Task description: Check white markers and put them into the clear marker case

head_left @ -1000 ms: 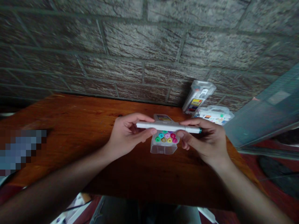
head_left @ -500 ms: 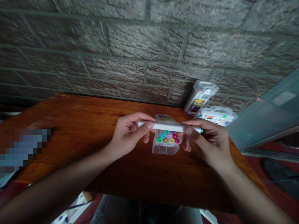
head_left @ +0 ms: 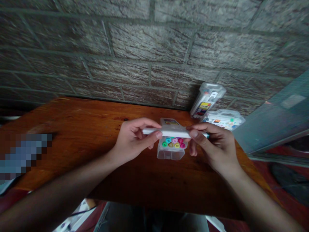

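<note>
A white marker [head_left: 175, 132] lies level across the gap between my hands, a dark green tip showing at its right end. My left hand [head_left: 131, 140] pinches it near the left end, thumb in front and fingers behind. Closed on the right part is my right hand [head_left: 214, 145], with thumb and forefinger on the barrel. Behind and below the marker, an open clear plastic case [head_left: 171, 155] stands on the table, partly hidden by it. Several markers with coloured round ends [head_left: 173, 142] fill the case: green, blue, pink, yellow, brown.
The wooden table [head_left: 96, 116] meets a stone-block wall [head_left: 149, 42] at the back. At the back right stand a tall clear case [head_left: 206, 101] and a wider clear case [head_left: 225, 120]. A pixelated device [head_left: 23, 158] lies at the left edge. A glassy panel [head_left: 277, 112] rises at the right.
My left thumb has slid slightly right along the marker. The marker has dropped a touch, covering more of the coloured ends. My right hand has barely moved.
</note>
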A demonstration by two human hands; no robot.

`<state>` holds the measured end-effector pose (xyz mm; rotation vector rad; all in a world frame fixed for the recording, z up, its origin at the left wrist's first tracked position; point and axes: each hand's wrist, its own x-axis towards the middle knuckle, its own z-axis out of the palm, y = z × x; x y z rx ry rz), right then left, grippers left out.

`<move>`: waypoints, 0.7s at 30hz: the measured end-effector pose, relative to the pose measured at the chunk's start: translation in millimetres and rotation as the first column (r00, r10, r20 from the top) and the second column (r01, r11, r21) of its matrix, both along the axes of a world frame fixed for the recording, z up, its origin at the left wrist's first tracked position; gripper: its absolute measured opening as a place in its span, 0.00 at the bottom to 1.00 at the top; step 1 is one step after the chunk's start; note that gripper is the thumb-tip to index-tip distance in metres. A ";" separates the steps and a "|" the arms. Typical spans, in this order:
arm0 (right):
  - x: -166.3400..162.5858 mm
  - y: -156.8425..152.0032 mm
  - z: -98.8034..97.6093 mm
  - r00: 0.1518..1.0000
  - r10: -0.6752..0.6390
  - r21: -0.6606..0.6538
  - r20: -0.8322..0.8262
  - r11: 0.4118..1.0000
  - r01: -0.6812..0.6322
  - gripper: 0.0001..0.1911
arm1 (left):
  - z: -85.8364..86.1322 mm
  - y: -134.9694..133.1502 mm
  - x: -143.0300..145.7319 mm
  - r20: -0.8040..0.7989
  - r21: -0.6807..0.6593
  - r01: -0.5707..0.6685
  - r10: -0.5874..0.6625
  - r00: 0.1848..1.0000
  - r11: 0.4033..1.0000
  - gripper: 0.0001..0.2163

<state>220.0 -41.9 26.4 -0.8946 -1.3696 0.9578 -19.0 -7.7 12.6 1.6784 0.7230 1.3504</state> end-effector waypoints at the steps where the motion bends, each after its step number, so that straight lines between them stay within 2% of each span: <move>1: 0.4 0.4 -0.3 1.000 0.005 -0.003 -0.016 1.000 -0.005 0.07 | -0.1 0.0 -0.3 0.012 -0.009 0.008 -0.008 1.000 1.000 0.06; 5: 1.3 0.8 -0.7 0.999 0.022 0.006 -0.035 1.000 -0.022 0.08 | -0.1 0.7 -1.6 0.061 -0.045 0.045 -0.042 0.997 0.998 0.09; 12: 1.4 -1.4 -1.4 1.000 0.012 0.021 0.025 1.000 -0.012 0.10 | -3.6 2.5 -3.5 0.142 -0.090 0.111 -0.098 0.985 0.990 0.09; 21: 5.2 -0.3 -2.5 0.986 0.134 -0.029 -0.094 0.990 -0.137 0.10 | -9.1 6.1 -5.8 0.233 -0.125 0.186 -0.153 0.960 0.975 0.09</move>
